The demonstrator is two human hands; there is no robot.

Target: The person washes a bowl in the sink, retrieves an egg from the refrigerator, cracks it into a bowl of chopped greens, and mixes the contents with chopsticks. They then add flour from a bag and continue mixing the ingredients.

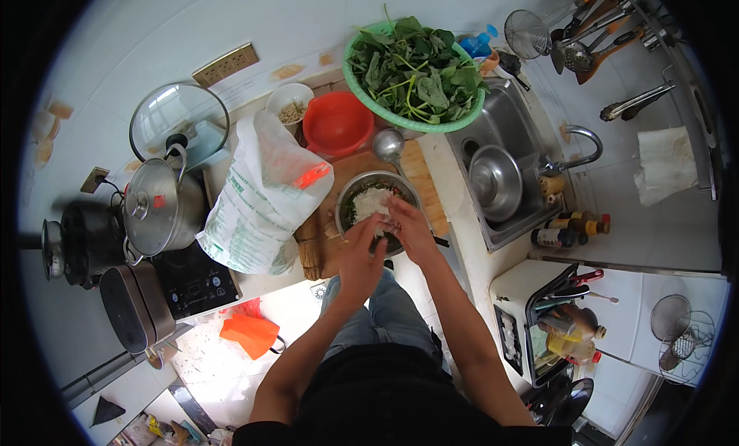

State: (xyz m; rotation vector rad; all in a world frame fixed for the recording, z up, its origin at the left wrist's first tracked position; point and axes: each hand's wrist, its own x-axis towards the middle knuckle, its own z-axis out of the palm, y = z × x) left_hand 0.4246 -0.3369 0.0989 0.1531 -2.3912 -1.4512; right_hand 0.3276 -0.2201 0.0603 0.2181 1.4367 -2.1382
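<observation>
A stainless steel bowl [343, 206] stands on a wooden cutting board [427, 163] in front of me. It holds chopped greens with a mound of white flour-like powder [369, 202] on top. My left hand [364, 247] is over the bowl's near left side, its thumb apart from the bent fingers. Opposite it, my right hand [411, 224] hangs over the near right side. The fingertips of both hands come close together above the powder and partly hide the contents. I make out no object in either hand. A metal ladle [388, 144] lies just beyond the bowl.
Left of the board stands a large white printed sack [265, 209]; a brown fibrous bundle [309, 250] lies beside it. Beyond are a red plastic bowl [338, 123] and a green basket [361, 94] of leafy greens. At right is a steel sink [519, 105]; at left, a lidded pot [164, 206].
</observation>
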